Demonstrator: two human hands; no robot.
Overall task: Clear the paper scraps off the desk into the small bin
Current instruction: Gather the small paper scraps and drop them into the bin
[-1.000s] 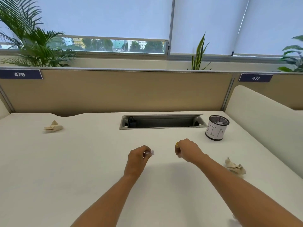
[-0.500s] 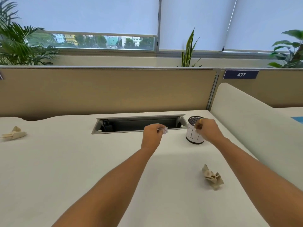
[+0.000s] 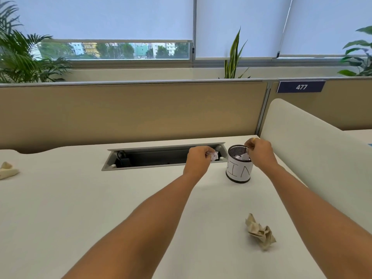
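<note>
Pinched a white scrap [image 3: 214, 156] in the curled fingers of the left hand [image 3: 198, 158], above the right end of the slot [image 3: 165, 158] and just left of the bin [image 3: 239, 172], not over its mouth. Held the right hand [image 3: 260, 152] above the bin's right rim, fingers curled and pointing down into the mouth. Noted white paper [image 3: 241, 157] inside the bin, right at those fingertips; could not tell whether gripped or lying loose there, so could not tell the right hand's hold. Wore a ring [image 3: 255, 139] on that hand. Had both bare forearms stretched forward across the desk [image 3: 80, 198]. Found the bin upright near the desk's back right corner, mesh above, white wrap below with hand-drawn letters. Noted two crumpled pieces lying on the desk: a tan scrap [image 3: 259, 231] nearer than the bin, beside the right forearm, and a second tan scrap [image 3: 8, 170] at the far left edge of view, well apart from both hands. Noted behind the desk a beige partition [image 3: 130, 111], at the right a pale rounded divider [image 3: 312, 148], a blue label [image 3: 301, 87] reading 477, and beyond these plants [image 3: 24, 57] below lowered blinds [image 3: 100, 17].
</note>
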